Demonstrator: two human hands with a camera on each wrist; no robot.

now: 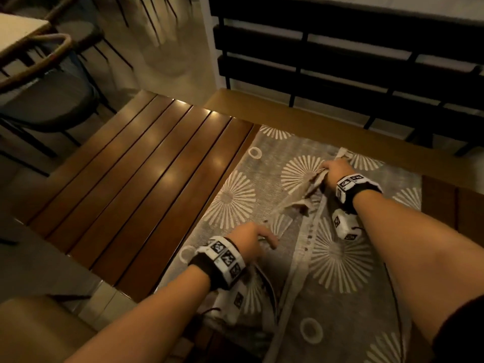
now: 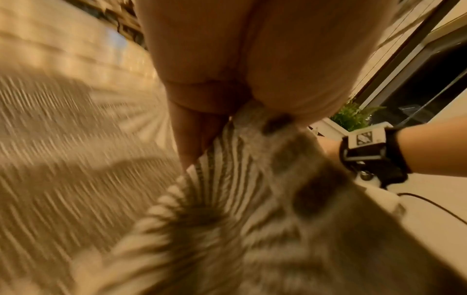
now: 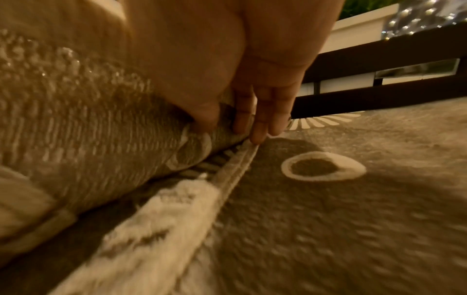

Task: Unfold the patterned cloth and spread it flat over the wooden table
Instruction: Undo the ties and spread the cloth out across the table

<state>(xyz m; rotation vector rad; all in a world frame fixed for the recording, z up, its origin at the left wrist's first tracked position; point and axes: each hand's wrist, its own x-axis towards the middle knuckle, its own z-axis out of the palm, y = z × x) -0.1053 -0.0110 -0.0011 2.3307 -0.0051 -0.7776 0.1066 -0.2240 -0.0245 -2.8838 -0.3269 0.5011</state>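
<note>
A grey patterned cloth with pale starbursts and rings lies partly folded over the right half of the slatted wooden table. My right hand grips a bunched edge of the cloth near its far side; in the right wrist view the fingers and thumb pinch a raised fold of the cloth. My left hand holds a fold of the cloth nearer to me. In the blurred left wrist view the fingers pinch the striped cloth.
The table's left half shows bare dark slats. A dark slatted bench or rail runs behind the table. Chairs stand at the left. A tan seat sits at the lower left. A potted green plant shows in the left wrist view.
</note>
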